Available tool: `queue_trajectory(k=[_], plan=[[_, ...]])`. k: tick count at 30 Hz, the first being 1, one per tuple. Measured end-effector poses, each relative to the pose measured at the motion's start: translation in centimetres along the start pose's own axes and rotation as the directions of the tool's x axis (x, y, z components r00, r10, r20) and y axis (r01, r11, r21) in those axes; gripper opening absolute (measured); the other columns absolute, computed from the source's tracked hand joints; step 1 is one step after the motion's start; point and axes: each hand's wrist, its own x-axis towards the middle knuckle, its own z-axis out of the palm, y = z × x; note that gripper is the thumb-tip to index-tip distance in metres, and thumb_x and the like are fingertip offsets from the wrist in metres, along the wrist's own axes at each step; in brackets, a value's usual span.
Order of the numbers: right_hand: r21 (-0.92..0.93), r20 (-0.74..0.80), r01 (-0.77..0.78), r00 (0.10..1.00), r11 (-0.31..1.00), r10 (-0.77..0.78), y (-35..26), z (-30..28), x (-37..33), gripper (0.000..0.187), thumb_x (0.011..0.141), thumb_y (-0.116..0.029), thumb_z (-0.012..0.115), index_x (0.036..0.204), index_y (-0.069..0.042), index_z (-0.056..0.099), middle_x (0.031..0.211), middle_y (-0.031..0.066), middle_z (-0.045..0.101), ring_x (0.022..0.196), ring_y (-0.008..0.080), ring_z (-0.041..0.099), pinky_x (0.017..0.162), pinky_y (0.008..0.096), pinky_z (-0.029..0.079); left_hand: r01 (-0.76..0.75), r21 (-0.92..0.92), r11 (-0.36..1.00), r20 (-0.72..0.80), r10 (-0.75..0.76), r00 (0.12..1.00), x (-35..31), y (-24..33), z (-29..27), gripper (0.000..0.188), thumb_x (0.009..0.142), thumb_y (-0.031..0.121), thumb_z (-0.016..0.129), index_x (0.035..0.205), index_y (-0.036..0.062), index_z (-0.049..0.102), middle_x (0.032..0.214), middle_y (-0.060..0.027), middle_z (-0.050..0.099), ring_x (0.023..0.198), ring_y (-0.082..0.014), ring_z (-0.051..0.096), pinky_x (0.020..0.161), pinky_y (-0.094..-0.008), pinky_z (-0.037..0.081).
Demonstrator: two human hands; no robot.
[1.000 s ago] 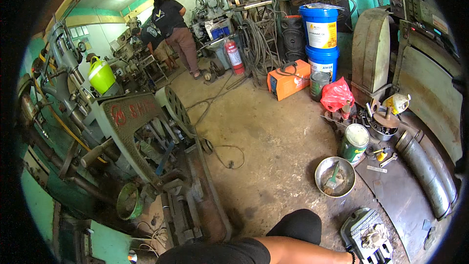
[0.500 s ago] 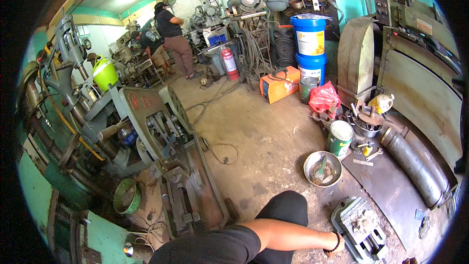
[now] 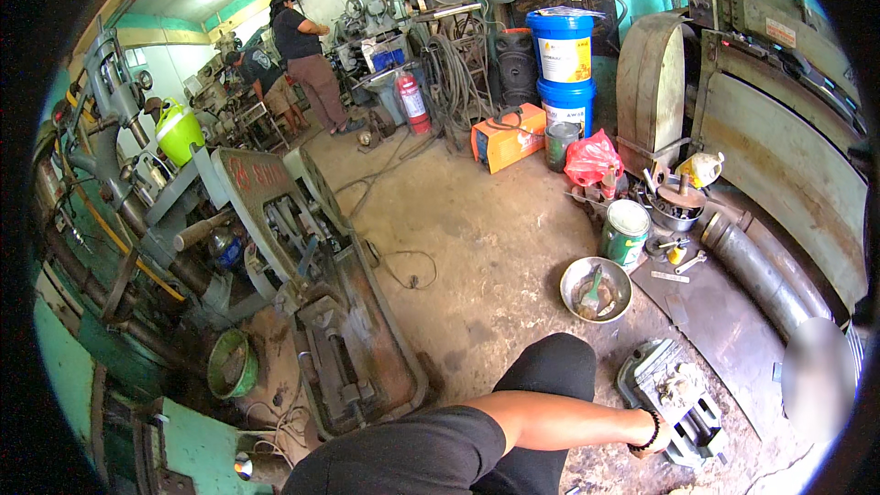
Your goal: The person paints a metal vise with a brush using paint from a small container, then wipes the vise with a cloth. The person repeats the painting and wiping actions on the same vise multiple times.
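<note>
My left arm reaches across from the lower left, a dark beaded bracelet at the wrist. My left hand (image 3: pixel 653 435) is at the near left side of a grey-green machine vise (image 3: pixel 701 426) on the floor. Its fingers are mostly hidden, so their grip cannot be made out. On top of the vise lies a crumpled whitish lump (image 3: pixel 679 387), perhaps a rag. My right hand does not show. Beyond the vise sits a metal bowl (image 3: pixel 572 291) with a green-handled brush (image 3: pixel 594 286) in it.
A green-white can (image 3: pixel 626 231), a wrench (image 3: pixel 690 262) and a large metal cylinder (image 3: pixel 753 273) lie beyond the vise. A power hacksaw (image 3: pixel 261 206) stands left. Cables (image 3: pixel 367 188) cross the floor near an orange box (image 3: pixel 510 137). Two people (image 3: pixel 307 64) work far back.
The whole view has shifted somewhat. My left hand has moved up closer along the vise's side. A pale blurred shape has come in at the right edge.
</note>
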Motion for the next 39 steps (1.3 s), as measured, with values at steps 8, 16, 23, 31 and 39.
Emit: queue_trajectory(k=[8, 16, 23, 31, 39], plan=[[-0.046, -0.116, -0.078, 0.991, 0.996, 0.072, 0.5, -1.5, -3.4, 0.051, 0.097, -0.045, 0.057, 0.124, -0.003, 0.06, 0.114, 0.01, 0.066, 0.101, 0.0223, 0.06, 0.088, 0.0373, 0.046, -0.198, -0.283, 0.938, -0.53, 0.019, 0.848, -1.7, 1.3, -2.6, 0.013, 0.069, 0.022, 0.073, 0.071, 0.0096, 0.073, 0.067, -0.0151, 0.067, 0.066, -0.0316, 0.067, 0.061, -0.0446, 0.052], [0.645, -0.103, 0.082, 0.995, 0.76, -0.021, -7.3, -0.1, -4.1, 0.086, 0.088, -0.081, 0.03, 0.157, -0.029, 0.024, 0.163, 0.013, 0.019, 0.15, 0.0369, 0.013, 0.114, 0.065, 0.012, -0.476, -0.872, -0.114, -0.478, -0.008, 0.878, -2.7, 0.6, -7.8, 0.058, 0.094, 0.055, 0.048, 0.138, 0.0165, 0.051, 0.139, -0.016, 0.052, 0.126, -0.029, 0.052, 0.103, -0.0437, 0.041], [0.999, 0.03, 0.003, 0.767, 0.051, -0.641, -22.8, 4.5, -4.1, 0.102, 0.083, -0.084, 0.036, 0.158, -0.02, 0.013, 0.161, 0.0241, 0.01, 0.147, 0.0442, 0.016, 0.11, 0.0728, 0.017, -0.333, -0.319, -0.887, -0.751, 0.023, 0.659, -11.2, -2.9, -15.5, 0.106, 0.075, 0.091, 0.034, 0.153, 0.0193, 0.033, 0.159, -0.0209, 0.024, 0.145, -0.0436, 0.021, 0.115, -0.0649, 0.013], [0.914, 0.232, -0.006, 0.826, 0.405, -0.513, -24.4, 10.4, -0.4, 0.081, 0.093, -0.065, 0.045, 0.147, -0.005, 0.038, 0.148, 0.0253, 0.04, 0.135, 0.0388, 0.042, 0.11, 0.0503, 0.035, -0.66, -0.617, -0.428, -0.594, -0.296, 0.748, -11.4, -4.7, -15.7, 0.072, 0.093, 0.062, 0.049, 0.144, 0.0114, 0.044, 0.146, -0.0207, 0.045, 0.134, -0.0366, 0.043, 0.108, -0.0521, 0.037], [-0.16, 0.109, 0.599, 0.801, 0.784, -0.589, -21.1, 12.0, -0.9, 0.015, 0.086, -0.009, 0.067, 0.092, 0.005, 0.067, 0.097, 0.0188, 0.068, 0.089, 0.0368, 0.066, 0.08, 0.0382, 0.052, -0.212, -0.388, 0.897, -0.878, -0.289, 0.381, -10.7, -8.6, -13.3, 0.018, 0.091, 0.014, 0.069, 0.096, -0.003, 0.07, 0.105, -0.0104, 0.072, 0.093, -0.0138, 0.065, 0.082, -0.0281, 0.05]])
